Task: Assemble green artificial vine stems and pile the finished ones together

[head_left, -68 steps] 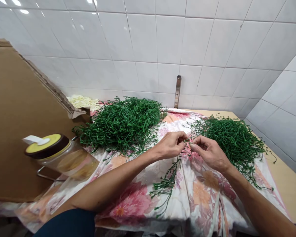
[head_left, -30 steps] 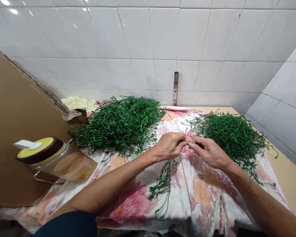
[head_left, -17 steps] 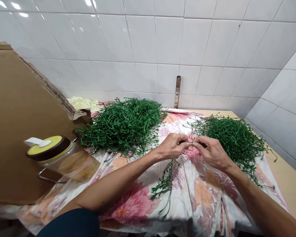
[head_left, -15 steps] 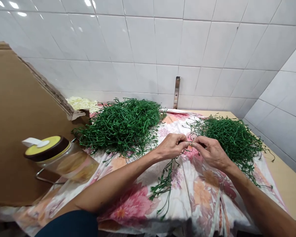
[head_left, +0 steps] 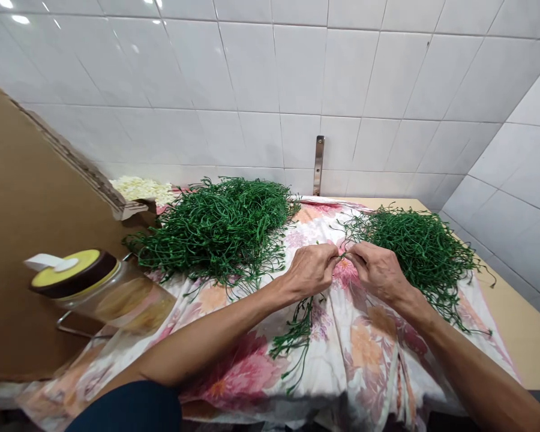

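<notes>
Both hands meet above the flowered cloth [head_left: 328, 372], between two heaps of thin green stems with small knobs. My left hand [head_left: 312, 267] is closed in a pinch on a green stem [head_left: 342, 256]. Opposite it, my right hand [head_left: 374, 268] pinches the same stem; its fingertips are nearly touching the left ones. A small bunch of green stems [head_left: 297, 336] trails below my left hand onto the cloth. The larger stem heap [head_left: 220, 228] lies to the left, and the smaller stem heap [head_left: 418, 252] lies just right of my right hand.
At the left stands a cardboard box [head_left: 36, 240], with a clear jar [head_left: 135, 303] of amber liquid, yellow-lidded, in front of it. Pale, small pieces [head_left: 141, 190] are piled behind the box's edge. A metal bracket [head_left: 318, 165] is fixed to the tiled wall [head_left: 252, 72].
My hands have turned slightly inward, and the fingers have closed tighter around the stem. The whole view has shifted a little, so the jar and heaps sit further left.
</notes>
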Action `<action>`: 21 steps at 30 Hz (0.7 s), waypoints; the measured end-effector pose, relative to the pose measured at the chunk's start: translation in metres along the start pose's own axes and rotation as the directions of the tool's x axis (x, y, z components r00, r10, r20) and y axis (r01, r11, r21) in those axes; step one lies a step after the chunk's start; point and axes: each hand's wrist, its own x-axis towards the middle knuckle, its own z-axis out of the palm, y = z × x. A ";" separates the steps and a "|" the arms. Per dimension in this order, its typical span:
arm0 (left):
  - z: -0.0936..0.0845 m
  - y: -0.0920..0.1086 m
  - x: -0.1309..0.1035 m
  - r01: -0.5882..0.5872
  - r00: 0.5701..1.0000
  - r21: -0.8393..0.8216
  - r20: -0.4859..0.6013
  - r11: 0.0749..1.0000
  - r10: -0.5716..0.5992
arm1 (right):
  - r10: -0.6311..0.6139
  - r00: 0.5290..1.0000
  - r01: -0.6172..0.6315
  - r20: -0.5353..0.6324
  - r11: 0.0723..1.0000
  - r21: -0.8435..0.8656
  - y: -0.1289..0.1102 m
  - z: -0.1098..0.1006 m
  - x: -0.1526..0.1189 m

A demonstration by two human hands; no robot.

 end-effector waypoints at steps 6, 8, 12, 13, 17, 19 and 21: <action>0.003 -0.012 0.007 0.158 0.987 -0.209 0.033 0.965 -0.154 | 0.046 0.999 -0.046 0.009 0.998 0.049 -0.006 0.001 0.000; 0.001 -0.020 0.011 0.197 0.979 -0.387 0.125 0.901 -0.160 | 0.015 1.000 -0.017 0.028 0.996 0.087 -0.007 -0.001 0.000; 0.001 -0.028 0.012 0.199 0.974 -0.517 0.197 0.833 -0.110 | 0.056 0.997 -0.062 0.050 0.990 0.125 -0.003 -0.002 0.002; 0.001 -0.028 0.012 0.192 0.975 -0.492 0.191 0.849 -0.110 | 0.065 0.995 -0.074 0.071 0.987 0.140 -0.002 -0.002 0.002; 0.001 -0.024 0.008 0.099 0.991 -0.303 0.118 0.948 -0.065 | 0.079 0.989 -0.106 0.128 0.970 0.221 -0.001 -0.002 0.003; -0.001 -0.022 0.007 0.034 0.997 -0.225 0.079 0.974 -0.016 | 0.084 0.990 -0.112 0.117 0.958 0.263 -0.003 -0.002 0.003; -0.004 -0.021 0.008 0.004 0.999 -0.157 0.034 0.988 0.002 | 0.084 0.990 -0.115 0.114 0.944 0.309 -0.005 -0.003 0.002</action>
